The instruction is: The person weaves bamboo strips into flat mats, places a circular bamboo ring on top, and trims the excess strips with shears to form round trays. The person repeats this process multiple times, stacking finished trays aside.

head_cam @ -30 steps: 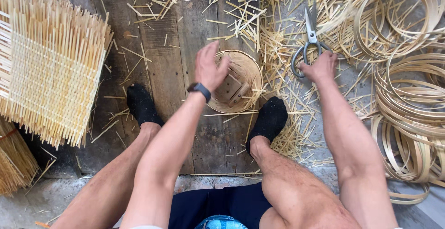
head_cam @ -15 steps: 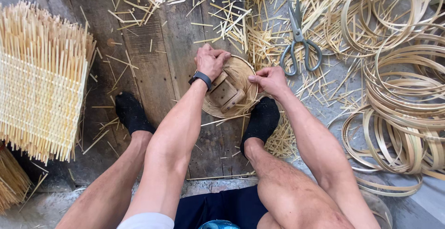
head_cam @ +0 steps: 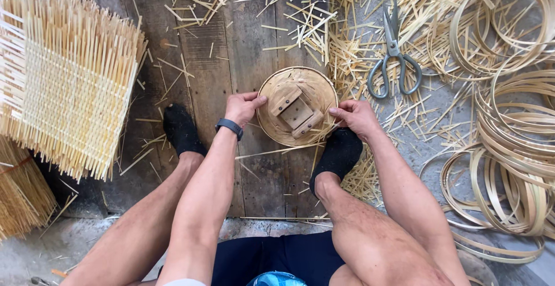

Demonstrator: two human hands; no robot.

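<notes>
Head view. The round woven bamboo piece (head_cam: 297,106) lies flat on the wooden floor boards (head_cam: 231,60), between the person's two hands and just ahead of the dark-socked feet. Two small wooden blocks (head_cam: 296,111) sit at its centre.

The left hand (head_cam: 243,106) grips the near-left rim, thumb over the edge and fingers curled under it. The right hand (head_cam: 354,115) pinches the right rim between thumb and fingertips. A dark wristwatch (head_cam: 229,126) sits on the left wrist.

Change from one second earlier: the right hand was then stretched out to the right, next to the scissors (head_cam: 394,54), while the left hand alone lay on the piece. Half a second ago the right hand had already come back to the rim. Both hands now hold the piece at opposite sides, and the scissors lie untouched beyond the right hand, well apart from it.

Judgement: the right hand came back without the scissors, so cutting is not in hand; the two-sided grip suits turning or working the rim.

Surroundings: a square woven bamboo mat (head_cam: 69,83) lies far left of the left hand. Coiled bamboo hoops (head_cam: 509,124) lie right of the right hand. Loose bamboo offcuts (head_cam: 347,49) litter the boards beyond both hands.
</notes>
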